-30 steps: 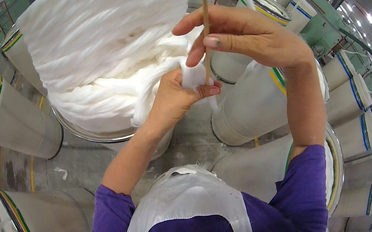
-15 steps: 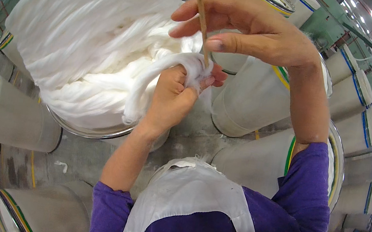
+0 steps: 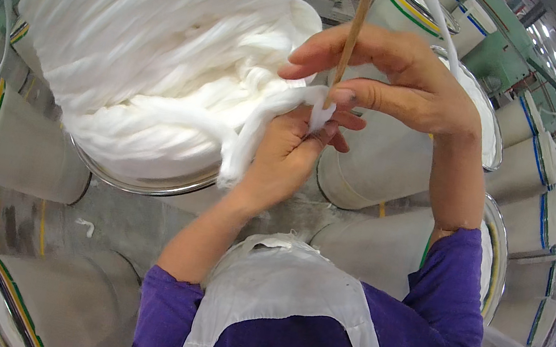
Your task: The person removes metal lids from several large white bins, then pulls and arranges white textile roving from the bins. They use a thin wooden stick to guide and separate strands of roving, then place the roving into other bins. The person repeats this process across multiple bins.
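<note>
The left hand (image 3: 281, 165) pinches a soft white fibre strand (image 3: 253, 127); the right hand (image 3: 410, 85), half open, curves around a thin brown wooden stick (image 3: 356, 28).

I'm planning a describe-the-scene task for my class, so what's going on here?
A person's left hand holds a soft white strand around the lower end of a thin wooden stick. The right hand curves beside the stick, though whether it grips it is unclear. To the left, a big heap of white fibre rises from a round can.
</note>
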Tool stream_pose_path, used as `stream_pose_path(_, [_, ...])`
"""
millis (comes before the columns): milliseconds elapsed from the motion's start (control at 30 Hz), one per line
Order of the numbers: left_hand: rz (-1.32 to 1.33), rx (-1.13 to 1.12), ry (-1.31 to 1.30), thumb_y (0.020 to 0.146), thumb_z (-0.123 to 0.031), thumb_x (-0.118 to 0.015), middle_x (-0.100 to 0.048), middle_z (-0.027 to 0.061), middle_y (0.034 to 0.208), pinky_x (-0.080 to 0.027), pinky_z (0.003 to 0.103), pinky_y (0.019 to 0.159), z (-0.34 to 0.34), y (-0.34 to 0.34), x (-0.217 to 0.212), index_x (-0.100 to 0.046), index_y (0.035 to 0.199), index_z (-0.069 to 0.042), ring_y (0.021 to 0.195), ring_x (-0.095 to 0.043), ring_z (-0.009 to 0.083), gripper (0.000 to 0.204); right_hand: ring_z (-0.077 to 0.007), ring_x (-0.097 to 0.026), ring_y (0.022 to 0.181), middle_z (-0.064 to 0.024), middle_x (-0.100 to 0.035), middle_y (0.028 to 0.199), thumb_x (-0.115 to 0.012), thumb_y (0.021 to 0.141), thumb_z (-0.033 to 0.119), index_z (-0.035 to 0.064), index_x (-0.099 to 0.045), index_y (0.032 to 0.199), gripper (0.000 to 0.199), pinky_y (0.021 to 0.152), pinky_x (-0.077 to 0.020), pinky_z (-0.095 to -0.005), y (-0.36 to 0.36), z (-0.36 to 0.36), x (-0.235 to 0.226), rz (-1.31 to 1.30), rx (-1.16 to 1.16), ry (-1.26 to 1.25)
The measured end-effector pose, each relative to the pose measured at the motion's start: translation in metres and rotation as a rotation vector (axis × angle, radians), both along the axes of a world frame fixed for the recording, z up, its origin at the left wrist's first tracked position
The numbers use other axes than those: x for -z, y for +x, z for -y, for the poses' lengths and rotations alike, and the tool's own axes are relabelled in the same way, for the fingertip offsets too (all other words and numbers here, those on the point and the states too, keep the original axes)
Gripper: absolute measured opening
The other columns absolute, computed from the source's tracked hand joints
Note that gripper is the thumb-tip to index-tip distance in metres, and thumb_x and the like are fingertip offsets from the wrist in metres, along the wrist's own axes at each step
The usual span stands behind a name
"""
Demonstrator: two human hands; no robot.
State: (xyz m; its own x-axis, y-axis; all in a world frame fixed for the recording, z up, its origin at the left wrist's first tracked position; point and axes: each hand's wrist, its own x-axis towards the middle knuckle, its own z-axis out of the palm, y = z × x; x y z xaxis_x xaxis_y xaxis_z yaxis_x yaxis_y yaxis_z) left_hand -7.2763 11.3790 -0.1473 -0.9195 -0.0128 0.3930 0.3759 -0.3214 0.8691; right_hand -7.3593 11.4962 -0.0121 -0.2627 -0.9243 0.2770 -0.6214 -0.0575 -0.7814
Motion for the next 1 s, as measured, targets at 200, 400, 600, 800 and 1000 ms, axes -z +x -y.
stream_pose_path(200, [0.06, -0.147, -0.171, 0.099, -0.016, -0.049, -0.064, 0.0063, 0.094, -0.047, 0.031, 0.075, -0.006, 0.0, 0.012, -0.058, 0.108, 0.001, 0.08, -0.057, 0.0161, 0.021, -0.0134, -0.064, 0.088, -0.0075, -0.069, 0.092, -0.069, 0.085, 0.009, -0.0005, -0.066, 0.096, 0.015, 0.078, -0.0508, -0.026, 0.001, -0.005, 0.013, -0.245, 0.01, -0.043])
stream_pose_path(400, [-0.044, -0.295, -0.097, 0.097, -0.029, -0.056, -0.051, -0.0045, 0.076, -0.038, 0.025, 0.064, -0.016, -0.009, 0.022, -0.061, 0.092, -0.004, 0.074, -0.045, 0.0082, 0.027, -0.0127, -0.064, 0.087, -0.0073, -0.069, 0.097, -0.07, 0.085, 0.012, 0.001, -0.068, 0.101, 0.019, 0.076, -0.0521, -0.0267, -0.004, -0.01, 0.026, -0.111, -0.02, -0.149])
stream_pose_path(600, [0.017, -0.36, -0.181, 0.096, -0.033, -0.056, -0.052, -0.004, 0.074, -0.038, 0.026, 0.062, -0.006, -0.013, 0.023, -0.06, 0.089, -0.003, 0.069, -0.044, 0.0083, 0.031, -0.0133, -0.065, 0.088, -0.0052, -0.072, 0.094, -0.072, 0.084, 0.015, 0.0022, -0.07, 0.097, 0.019, 0.087, -0.049, -0.03, -0.013, -0.01, 0.031, -0.12, 0.023, -0.112])
stream_pose_path(800, [-0.056, -0.312, -0.18, 0.094, -0.033, -0.059, -0.055, -0.0029, 0.078, -0.039, 0.025, 0.063, 0.005, -0.019, 0.016, -0.062, 0.093, -0.004, 0.073, -0.047, 0.0076, 0.03, -0.0119, -0.066, 0.086, -0.0032, -0.073, 0.088, -0.077, 0.078, 0.015, 0.0047, -0.072, 0.087, 0.015, 0.101, -0.0401, -0.0366, -0.015, -0.004, 0.033, -0.143, 0.071, -0.186])
stream_pose_path(1000, [0.058, -0.307, -0.218, 0.095, -0.032, -0.059, -0.06, 0.0003, 0.089, -0.041, 0.024, 0.066, 0.008, -0.017, 0.007, -0.064, 0.107, -0.003, 0.076, -0.047, 0.0082, 0.032, -0.0187, -0.064, 0.093, -0.0108, -0.069, 0.092, -0.078, 0.074, 0.006, 0.0033, -0.067, 0.084, 0.015, 0.084, -0.0486, -0.0312, -0.015, 0.017, 0.04, -0.051, -0.037, -0.39])
